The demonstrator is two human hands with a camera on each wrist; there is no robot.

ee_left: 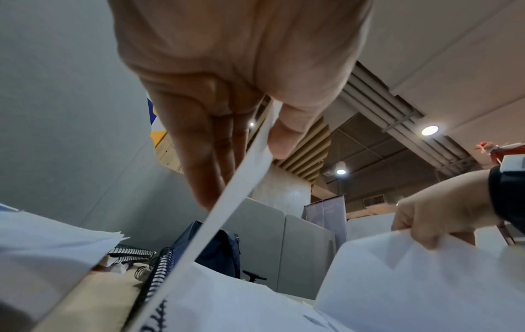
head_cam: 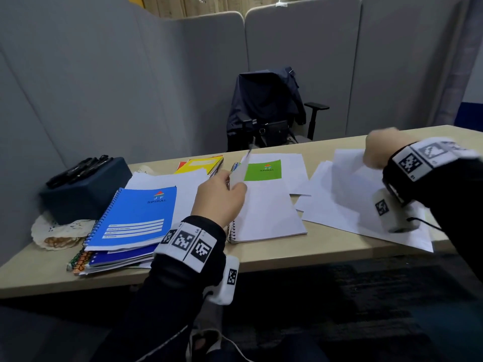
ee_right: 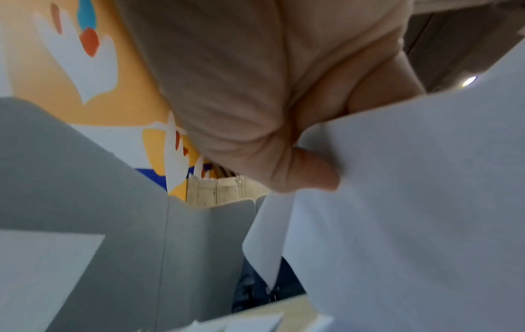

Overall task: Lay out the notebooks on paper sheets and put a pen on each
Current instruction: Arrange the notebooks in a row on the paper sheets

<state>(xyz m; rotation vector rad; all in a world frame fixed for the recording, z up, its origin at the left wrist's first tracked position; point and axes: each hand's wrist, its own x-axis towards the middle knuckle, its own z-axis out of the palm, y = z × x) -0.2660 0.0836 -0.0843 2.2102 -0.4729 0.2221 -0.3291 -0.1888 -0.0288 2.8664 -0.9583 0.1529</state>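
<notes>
My left hand [head_cam: 232, 183] pinches the raised edge of a white sheet [head_cam: 241, 169] between thumb and fingers, over a green spiral notebook [head_cam: 262, 170] that is mostly covered by white paper [head_cam: 269, 210]. In the left wrist view the sheet [ee_left: 244, 170] runs edge-on past my thumb. My right hand [head_cam: 372, 156] grips one sheet [head_cam: 347, 168] lifted from the loose paper sheets [head_cam: 337, 205] at the right; in the right wrist view its thumb [ee_right: 312, 170] presses that sheet [ee_right: 412, 213]. A blue notebook [head_cam: 141, 215] tops a stack at the left. Black pens [head_cam: 78, 168] lie on a dark box [head_cam: 86, 194].
A yellow notebook [head_cam: 202, 163] lies at the back, partly under paper. A doily with a snack [head_cam: 57, 235] sits by the box near the left front edge. Grey partitions [head_cam: 130, 87] stand behind the table [head_cam: 300, 253]; a chair with a dark jacket [head_cam: 264, 105] is beyond it.
</notes>
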